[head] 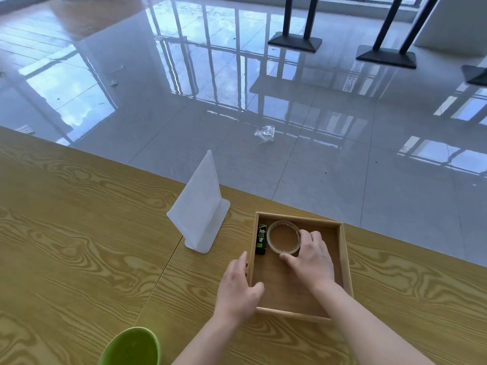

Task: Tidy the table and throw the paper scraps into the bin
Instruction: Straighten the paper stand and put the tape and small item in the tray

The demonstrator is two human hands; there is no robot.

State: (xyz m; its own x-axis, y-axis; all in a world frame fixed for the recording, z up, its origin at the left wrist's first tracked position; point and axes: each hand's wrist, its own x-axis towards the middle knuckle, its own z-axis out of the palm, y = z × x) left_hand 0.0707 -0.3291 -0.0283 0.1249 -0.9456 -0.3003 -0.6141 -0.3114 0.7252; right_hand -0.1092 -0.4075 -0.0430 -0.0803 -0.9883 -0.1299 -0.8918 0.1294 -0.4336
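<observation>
My right hand (pixel 311 259) pinches one clear tape roll (pixel 284 237) in one square wooden tray (pixel 346 259). Left hand (pixel 237 285) grips its wall.

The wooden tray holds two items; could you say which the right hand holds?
The tape roll, pinched by the right hand; the black-and-green box lies untouched left of it in the wooden tray.

tray (pixel 346 259) far-left corner: tape roll (pixel 283 223) and black-green box (pixel 261 239) sit just beside each other; we see no finger gap between them
tray near half: bare floor, open from above
left of tray: white sign stand (pixel 200 204) upright, blocks a low sweep
table (pixel 79 233) left: open wood as far as green bin (pixel 131 349) at near edge
</observation>
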